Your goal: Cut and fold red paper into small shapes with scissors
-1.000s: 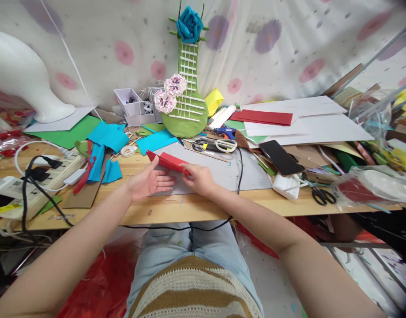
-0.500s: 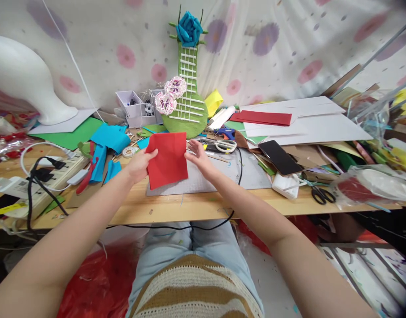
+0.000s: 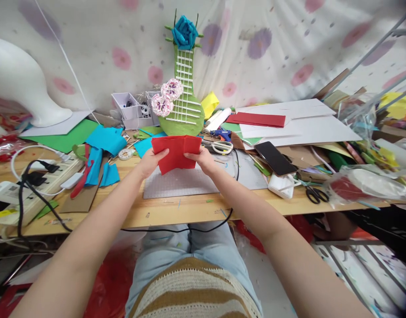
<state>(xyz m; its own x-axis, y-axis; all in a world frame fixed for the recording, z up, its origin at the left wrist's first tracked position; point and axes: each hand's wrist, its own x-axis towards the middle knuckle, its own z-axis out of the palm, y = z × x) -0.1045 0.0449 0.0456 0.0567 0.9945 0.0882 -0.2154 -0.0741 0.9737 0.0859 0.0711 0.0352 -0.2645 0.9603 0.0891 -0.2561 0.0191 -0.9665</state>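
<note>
Both hands hold up a folded red sheet (image 3: 176,154), paper or felt, which spreads like an opened booklet with a crease near its middle. My left hand (image 3: 151,161) pinches its left side, thumb on the near face. At the right side, my right hand (image 3: 203,159) grips it the same way, thumb pointing inward. The sheet is above a grey cutting mat (image 3: 176,187) on the wooden table. Behind it stands a green guitar-shaped craft piece (image 3: 183,106) with white strings, a blue flower on top and two pinkish crocheted-looking flowers at its side.
Left are a power strip (image 3: 54,181) with cables, blue paper pieces (image 3: 105,139) and red-handled scissors (image 3: 83,179). Right lie a phone (image 3: 276,157), black scissors (image 3: 317,194), white boards (image 3: 298,128) and a red strip (image 3: 256,119). A black cable (image 3: 238,172) hangs over the table's front edge.
My right hand has moved from open beside the red sheet to gripping its right side. The sheet has spread wider and its lower edge has tilted up. The view has shifted slightly.
</note>
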